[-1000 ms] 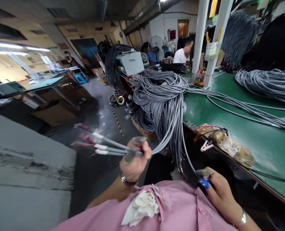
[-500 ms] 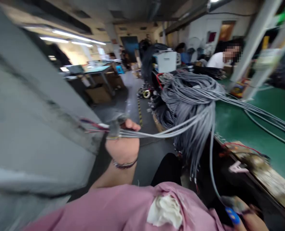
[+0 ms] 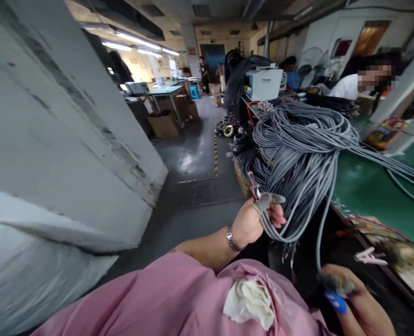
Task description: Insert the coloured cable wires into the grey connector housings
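Observation:
My left hand [image 3: 254,219] is closed around the ends of several grey cables [image 3: 280,235]. Stripped coloured wires [image 3: 254,184] stick up past its thumb, and grey covers wrap some of its fingertips. From this hand the cables curve down and back up into a big heap of grey cable [image 3: 298,126] on the bench. At the lower right my right hand [image 3: 350,294] is closed on a single grey cable [image 3: 322,228] that hangs from the heap. It too has grey finger covers, plus a blue wrap on one finger. The end of that cable is hidden in the fingers.
A pink clip [image 3: 370,255] lies on the dark bench edge beside the green surface [image 3: 357,182]. To the left stands a grey pillar [image 3: 98,140] with plastic sheeting [image 3: 35,275] below. A person in white [image 3: 347,87] is behind the bench; a pale box [image 3: 265,84] stands behind the heap.
My left hand has swung right with the cable ends, close to the heap, and the stretched cables now hang in a loop. My right hand stays low right, holding its cable.

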The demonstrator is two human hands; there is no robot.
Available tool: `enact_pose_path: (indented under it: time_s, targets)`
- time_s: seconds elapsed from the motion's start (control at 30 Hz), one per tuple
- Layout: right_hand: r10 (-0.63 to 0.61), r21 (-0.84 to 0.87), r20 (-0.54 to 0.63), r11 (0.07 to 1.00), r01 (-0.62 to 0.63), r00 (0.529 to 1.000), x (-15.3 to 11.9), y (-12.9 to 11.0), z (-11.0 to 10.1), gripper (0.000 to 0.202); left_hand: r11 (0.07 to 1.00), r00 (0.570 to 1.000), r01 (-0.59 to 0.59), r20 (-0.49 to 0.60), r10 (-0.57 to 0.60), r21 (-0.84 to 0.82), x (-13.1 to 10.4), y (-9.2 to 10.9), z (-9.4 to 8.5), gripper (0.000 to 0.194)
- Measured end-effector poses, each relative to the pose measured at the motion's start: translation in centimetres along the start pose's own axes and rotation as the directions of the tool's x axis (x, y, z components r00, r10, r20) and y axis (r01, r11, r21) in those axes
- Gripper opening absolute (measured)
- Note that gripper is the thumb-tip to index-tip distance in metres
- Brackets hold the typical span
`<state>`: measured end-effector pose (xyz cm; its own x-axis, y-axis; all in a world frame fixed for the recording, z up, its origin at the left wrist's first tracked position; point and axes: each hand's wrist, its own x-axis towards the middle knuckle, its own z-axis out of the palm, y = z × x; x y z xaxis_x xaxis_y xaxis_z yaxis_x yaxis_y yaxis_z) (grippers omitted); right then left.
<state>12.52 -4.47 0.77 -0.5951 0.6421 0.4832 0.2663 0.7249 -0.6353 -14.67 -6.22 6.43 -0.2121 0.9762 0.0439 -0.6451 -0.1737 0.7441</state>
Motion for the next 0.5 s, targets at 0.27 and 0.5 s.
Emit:
enact_pose_path:
  time_s: [0.27, 0.5]
  targets:
    - [0.202, 0.188, -0.027, 0.963, -0.194, 0.979, 3.3, -1.5, 2.6, 0.023, 0.966, 0.95, 0.146, 0.24, -0.197, 0.214, -1.3, -6.7, 3.3, 0.047]
    - [0.197, 0.246, -0.071, 0.954, -0.174, 0.978, 2.9, 0.6, 2.9, 0.007, 0.919, 0.889, 0.017, 0.415, -0.195, 0.395, -0.9, -7.7, 4.0, 0.054]
